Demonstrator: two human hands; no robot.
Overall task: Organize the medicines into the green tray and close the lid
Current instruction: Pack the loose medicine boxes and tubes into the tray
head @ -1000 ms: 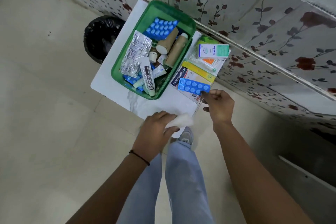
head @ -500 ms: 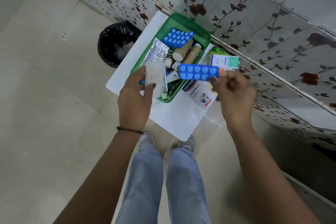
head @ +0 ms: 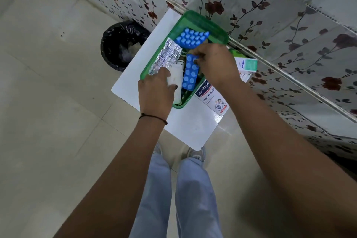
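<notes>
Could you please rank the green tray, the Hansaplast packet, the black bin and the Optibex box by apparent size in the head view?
1. green tray
2. black bin, partly hidden by the table
3. Hansaplast packet, partly covered
4. Optibex box, partly covered

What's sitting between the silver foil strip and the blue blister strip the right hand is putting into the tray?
In the head view, a white packet held by the left hand lies between the silver foil strip and the blue blister strip in the right hand.

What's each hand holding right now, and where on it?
The right hand pinches the blue blister strip at its far end, over the green tray. The left hand holds a white packet by its near end.
</notes>
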